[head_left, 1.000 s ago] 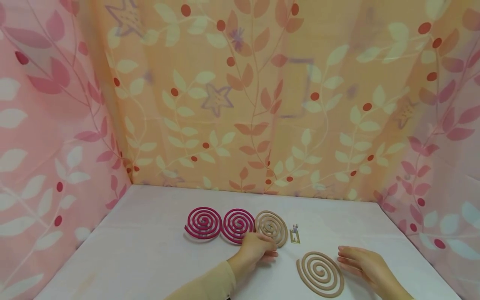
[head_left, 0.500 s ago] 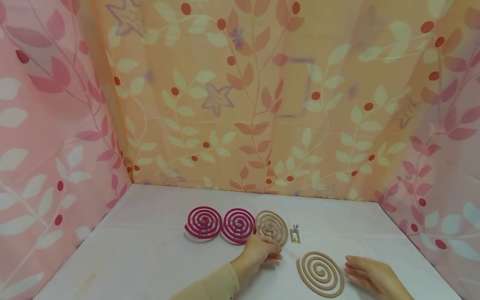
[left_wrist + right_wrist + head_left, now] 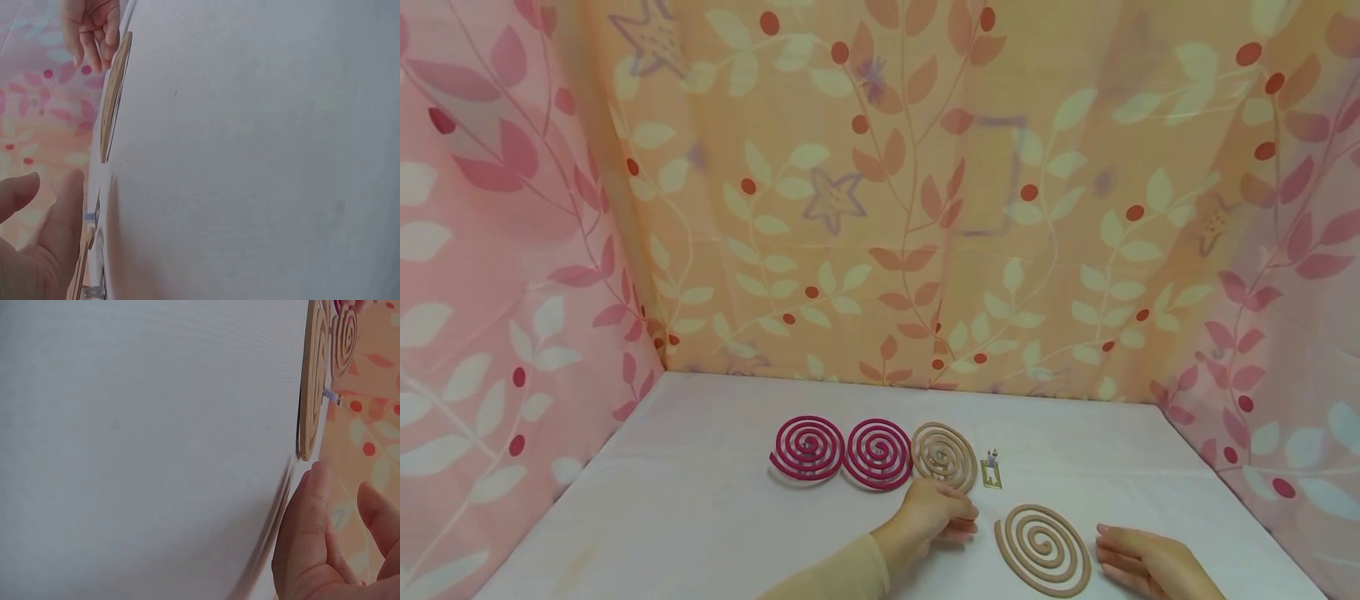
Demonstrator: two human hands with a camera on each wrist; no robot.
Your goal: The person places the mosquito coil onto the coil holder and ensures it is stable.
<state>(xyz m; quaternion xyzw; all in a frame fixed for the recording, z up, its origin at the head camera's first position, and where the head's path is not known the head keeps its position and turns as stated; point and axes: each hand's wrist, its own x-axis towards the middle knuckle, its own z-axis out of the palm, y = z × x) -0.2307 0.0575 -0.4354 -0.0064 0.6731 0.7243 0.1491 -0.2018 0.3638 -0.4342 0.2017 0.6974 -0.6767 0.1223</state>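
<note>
Two magenta mosquito coils, the left one [image 3: 808,447] and the middle one [image 3: 878,454], stand in a row with a beige coil [image 3: 943,456] at its right end. All three look propped above the cloth on small metal stands. My left hand [image 3: 931,518] hovers just in front of the raised beige coil, fingers loosely extended, holding nothing. A second beige coil [image 3: 1042,547] lies nearer me, apparently flat; the right wrist view shows it edge-on [image 3: 311,394]. To its right, my right hand [image 3: 1153,562] stays apart from it with relaxed fingers and nothing held.
A small metal coil stand [image 3: 991,472] with an upright prong sits right of the row, behind the near coil. White cloth [image 3: 700,517] covers the table. Patterned curtains [image 3: 850,275] enclose the back and both sides.
My left hand has drifted right and slightly toward me along the raised beige coil. The right hand has shifted a little right, away from the near coil. The coils stay put.
</note>
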